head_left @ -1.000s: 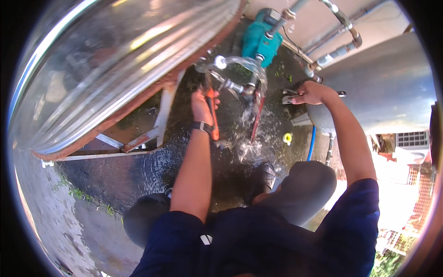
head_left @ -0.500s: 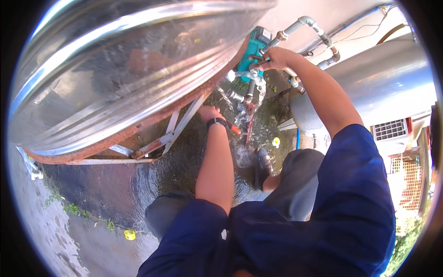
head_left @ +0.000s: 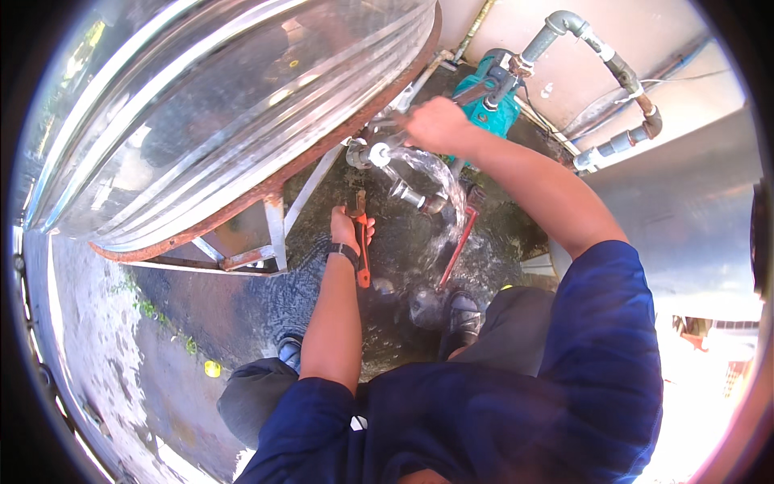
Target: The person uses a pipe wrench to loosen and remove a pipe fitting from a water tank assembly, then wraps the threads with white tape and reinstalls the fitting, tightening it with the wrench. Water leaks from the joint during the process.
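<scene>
My left hand (head_left: pixel 344 229) is closed around a pipe wrench (head_left: pixel 363 254) with an orange handle, its jaw pointing up and away from me. My right hand (head_left: pixel 439 127) reaches out beside the tank's outlet fitting (head_left: pixel 367 154), fingers curled around a greyish metal piece that is blurred and partly hidden. Water (head_left: pixel 435 168) gushes from the white-rimmed outlet and arcs to the ground. Below the stream sits a loose-ended pipe fitting (head_left: pixel 413 196). A second, red-handled wrench (head_left: pixel 459 246) slants from the fittings beside it toward my shoe.
A big ribbed steel tank (head_left: pixel 266 105) on a rusty stand (head_left: pixel 274 218) fills the upper left. The teal pump (head_left: pixel 493 105) and grey pipes (head_left: pixel 548 36) stand beyond my right hand. Another steel tank (head_left: pixel 661 210) is at right. Yellow tape roll (head_left: pixel 212 369) lies on wet concrete.
My right hand has moved left, away from the pump's pipework to the tank outlet. My left hand has turned its wrench more upright. The view has shifted, and water still pours.
</scene>
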Demonstrator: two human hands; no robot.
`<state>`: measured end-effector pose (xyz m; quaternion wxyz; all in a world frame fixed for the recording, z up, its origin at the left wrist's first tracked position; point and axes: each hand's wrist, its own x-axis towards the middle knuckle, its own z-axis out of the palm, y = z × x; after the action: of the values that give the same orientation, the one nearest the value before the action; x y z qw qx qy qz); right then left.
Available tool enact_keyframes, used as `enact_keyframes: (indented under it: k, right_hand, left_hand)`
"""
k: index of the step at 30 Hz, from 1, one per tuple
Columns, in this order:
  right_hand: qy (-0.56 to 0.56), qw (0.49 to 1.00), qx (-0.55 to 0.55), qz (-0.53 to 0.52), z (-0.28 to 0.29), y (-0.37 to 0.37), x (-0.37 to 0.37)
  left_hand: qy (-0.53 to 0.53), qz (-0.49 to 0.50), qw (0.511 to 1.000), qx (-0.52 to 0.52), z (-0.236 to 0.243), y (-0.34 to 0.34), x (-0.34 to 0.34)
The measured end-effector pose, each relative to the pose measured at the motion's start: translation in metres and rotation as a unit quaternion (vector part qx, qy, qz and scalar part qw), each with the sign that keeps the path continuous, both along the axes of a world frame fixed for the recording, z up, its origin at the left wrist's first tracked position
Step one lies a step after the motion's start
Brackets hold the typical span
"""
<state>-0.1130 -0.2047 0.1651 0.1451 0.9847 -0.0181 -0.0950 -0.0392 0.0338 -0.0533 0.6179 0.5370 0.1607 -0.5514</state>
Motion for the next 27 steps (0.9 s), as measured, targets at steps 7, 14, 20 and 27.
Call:
enact_keyframes:
  k: [7, 14, 20, 27]
  right_hand:
    - [-0.001, 0.997, -0.036, 0.073, -0.026, 0.014, 0.044]
    - [0.061, 0.996, -0.012, 0.060, -0.008, 0.022, 0.058]
    - [0.111, 0.992, -0.029, 0.044, 0.015, 0.025, 0.050]
    - [0.200, 0.979, 0.036, -0.013, 0.013, 0.026, 0.056]
  left_hand:
    - [-0.007, 0.038, 0.999, 0.020, 0.007, 0.003, -0.016]
    - [-0.006, 0.047, 0.998, 0.051, -0.009, 0.014, -0.031]
    - [-0.003, 0.043, 0.995, 0.090, -0.016, 0.023, -0.034]
    - [0.002, 0.047, 0.994, 0.095, -0.015, 0.012, -0.025]
